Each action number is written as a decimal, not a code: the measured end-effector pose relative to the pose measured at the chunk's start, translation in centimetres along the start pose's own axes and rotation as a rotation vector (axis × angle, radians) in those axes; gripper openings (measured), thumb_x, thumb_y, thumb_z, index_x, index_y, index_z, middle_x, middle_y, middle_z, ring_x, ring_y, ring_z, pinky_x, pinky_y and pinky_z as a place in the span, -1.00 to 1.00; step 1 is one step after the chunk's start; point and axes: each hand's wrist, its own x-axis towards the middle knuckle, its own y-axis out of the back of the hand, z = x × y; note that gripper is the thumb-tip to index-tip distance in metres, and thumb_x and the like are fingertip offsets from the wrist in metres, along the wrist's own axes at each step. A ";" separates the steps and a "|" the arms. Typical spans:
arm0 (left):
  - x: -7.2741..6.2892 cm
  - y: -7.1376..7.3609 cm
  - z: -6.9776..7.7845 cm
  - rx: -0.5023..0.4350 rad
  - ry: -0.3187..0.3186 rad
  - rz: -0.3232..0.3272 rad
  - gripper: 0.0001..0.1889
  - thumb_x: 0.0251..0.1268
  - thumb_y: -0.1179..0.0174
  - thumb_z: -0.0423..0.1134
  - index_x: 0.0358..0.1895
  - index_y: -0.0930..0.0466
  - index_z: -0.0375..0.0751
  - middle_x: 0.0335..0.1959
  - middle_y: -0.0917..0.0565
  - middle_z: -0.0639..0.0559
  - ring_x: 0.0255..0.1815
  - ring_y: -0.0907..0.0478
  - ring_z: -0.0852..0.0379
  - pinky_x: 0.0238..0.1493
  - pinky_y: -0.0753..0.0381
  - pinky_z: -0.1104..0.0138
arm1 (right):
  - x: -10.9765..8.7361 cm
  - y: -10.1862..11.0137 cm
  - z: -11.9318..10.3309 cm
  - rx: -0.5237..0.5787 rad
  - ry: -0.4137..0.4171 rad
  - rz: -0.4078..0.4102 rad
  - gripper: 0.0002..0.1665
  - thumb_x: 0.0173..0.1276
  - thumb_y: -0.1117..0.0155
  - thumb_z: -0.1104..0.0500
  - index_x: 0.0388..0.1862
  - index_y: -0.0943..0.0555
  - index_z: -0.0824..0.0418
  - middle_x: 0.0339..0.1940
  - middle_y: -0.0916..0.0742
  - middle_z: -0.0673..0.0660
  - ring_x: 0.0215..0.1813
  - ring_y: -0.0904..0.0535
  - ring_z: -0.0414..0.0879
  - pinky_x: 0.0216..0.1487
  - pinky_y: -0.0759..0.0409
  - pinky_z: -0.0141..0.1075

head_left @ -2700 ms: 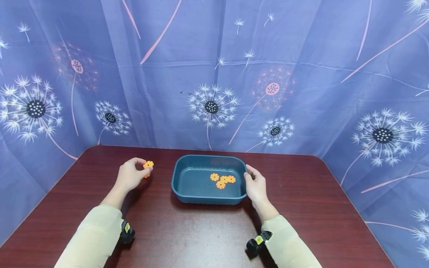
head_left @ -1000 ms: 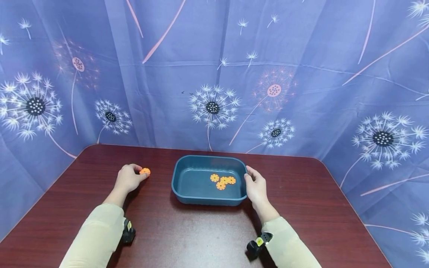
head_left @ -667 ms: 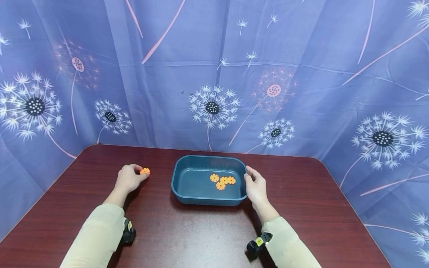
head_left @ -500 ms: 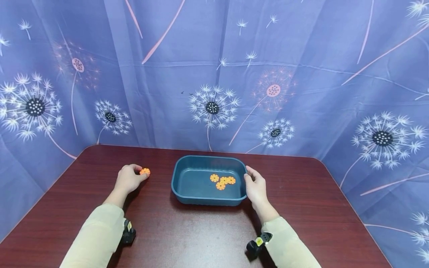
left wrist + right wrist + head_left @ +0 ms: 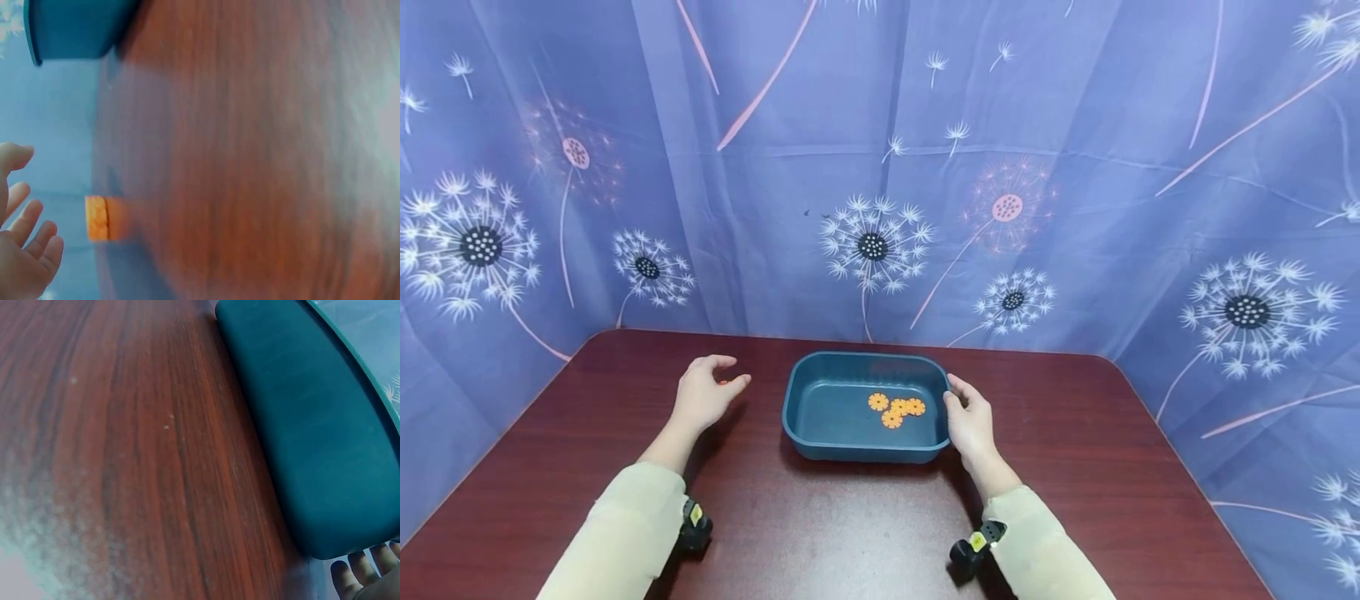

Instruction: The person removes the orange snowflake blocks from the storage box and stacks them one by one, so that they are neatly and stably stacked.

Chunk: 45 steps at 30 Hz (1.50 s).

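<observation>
My left hand is held over the left part of the table, thumb and fingers spread apart and holding nothing. Just past it a short orange stack of notched discs stands on the table; in the head view the hand hides nearly all of it. A dark teal plastic basin sits at the middle. Several orange notched discs lie flat inside, toward its right side. My right hand holds the basin's right end, its fingertips against the outer wall.
The dark red wooden table reaches back to a blue curtain printed with dandelions. Black wrist cameras are strapped at the left sleeve and the right sleeve.
My left hand has let go of the orange disc stack and its fingers have spread, moving slightly right. The right hand and the basin keep their places.
</observation>
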 end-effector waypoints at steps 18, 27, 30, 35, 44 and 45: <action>-1.2 -2.7 5.7 -0.139 -0.077 -0.014 -0.57 0.14 -0.30 -0.11 0.07 -0.56 -0.22 0.07 -0.55 -0.20 0.07 -0.51 -0.12 0.10 -0.46 0.00 | 0.1 -0.1 0.1 0.006 0.030 0.005 -0.51 0.46 0.07 0.22 0.35 -0.36 0.22 0.27 -0.50 0.26 0.20 -0.43 0.06 0.18 -0.45 -0.11; -1.6 -4.6 7.7 -0.218 -0.132 -0.045 -0.57 0.10 -0.35 -0.18 0.05 -0.57 -0.27 0.03 -0.57 -0.17 0.00 -0.53 -0.11 0.00 -0.55 0.07 | 0.0 -0.1 0.0 0.010 0.030 0.007 -0.51 0.46 0.07 0.22 0.35 -0.36 0.22 0.26 -0.50 0.27 0.20 -0.43 0.06 0.18 -0.44 -0.10; -1.6 -5.0 8.3 -0.221 -0.150 -0.050 -0.57 0.09 -0.36 -0.19 0.05 -0.57 -0.27 0.04 -0.57 -0.17 0.02 -0.53 -0.10 0.00 -0.56 0.07 | 0.0 -0.1 0.0 0.012 0.027 0.007 -0.51 0.46 0.07 0.22 0.35 -0.36 0.23 0.26 -0.50 0.27 0.21 -0.43 0.06 0.19 -0.44 -0.09; -1.6 -5.5 9.1 -0.229 -0.183 -0.049 -0.58 0.08 -0.36 -0.19 0.03 -0.58 -0.28 0.00 -0.59 -0.15 0.01 -0.54 -0.11 -0.04 -0.57 0.08 | 0.0 -0.1 -0.1 0.014 0.025 0.007 -0.51 0.46 0.07 0.23 0.35 -0.36 0.23 0.27 -0.50 0.27 0.21 -0.42 0.06 0.21 -0.43 -0.08; -1.4 -6.9 9.9 -0.222 -0.211 -0.091 -0.59 0.09 -0.35 -0.19 0.02 -0.58 -0.27 -0.01 -0.59 -0.13 0.00 -0.53 -0.09 -0.06 -0.56 0.12 | -0.1 -0.1 -0.1 0.000 0.030 0.011 -0.51 0.46 0.07 0.23 0.35 -0.36 0.23 0.28 -0.49 0.27 0.22 -0.42 0.07 0.22 -0.43 -0.07; -1.4 -7.0 9.9 -0.221 -0.207 -0.101 -0.59 0.09 -0.35 -0.18 0.02 -0.58 -0.26 -0.01 -0.59 -0.13 0.00 -0.53 -0.08 -0.06 -0.56 0.12 | -0.1 -0.1 -0.1 -0.001 0.031 0.011 -0.51 0.46 0.07 0.23 0.35 -0.36 0.23 0.28 -0.49 0.27 0.22 -0.42 0.07 0.22 -0.43 -0.07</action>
